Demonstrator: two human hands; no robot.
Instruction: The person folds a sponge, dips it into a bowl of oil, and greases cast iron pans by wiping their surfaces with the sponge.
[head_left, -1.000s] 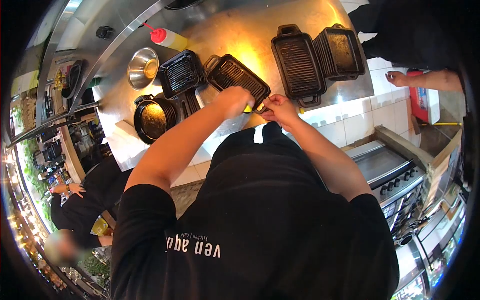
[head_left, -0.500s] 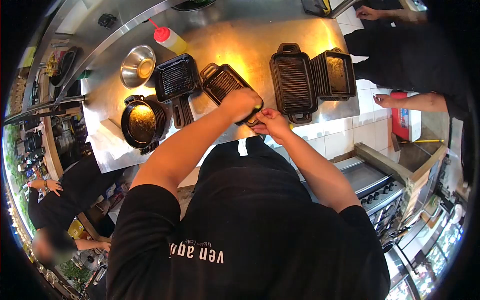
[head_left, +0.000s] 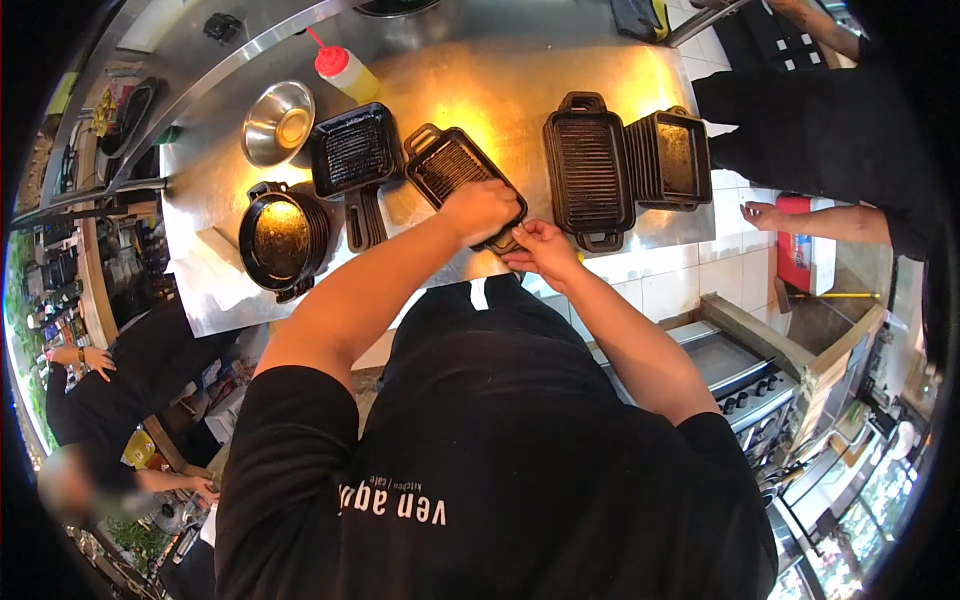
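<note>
A black ridged rectangular grill pan (head_left: 452, 168) with a loop handle lies slantwise at the near edge of the steel table. Over its near half, my left hand (head_left: 482, 210) is closed, knuckles up; whatever its fingers hold is hidden. My right hand (head_left: 545, 250) grips the pan's near end between thumb and fingers. Just left of this pan, a square ridged pan (head_left: 355, 148) rests on a stack with several handles. Another two-handled rectangular grill pan (head_left: 588, 170) lies to the right, beside a leaning stack of rectangular pans (head_left: 680, 160).
Stacked round pans (head_left: 275, 240), a metal bowl (head_left: 279, 123) and a red-capped squeeze bottle (head_left: 345, 72) stand on the left of the steel table (head_left: 490, 80). Another person (head_left: 800, 130) stands at the right, a second (head_left: 130, 390) at lower left. A stove (head_left: 750, 385) is right of me.
My left hand has shifted slightly within the grill pan, while my right hand keeps its grip. The person at the right has moved an arm, and the view has tilted a little.
</note>
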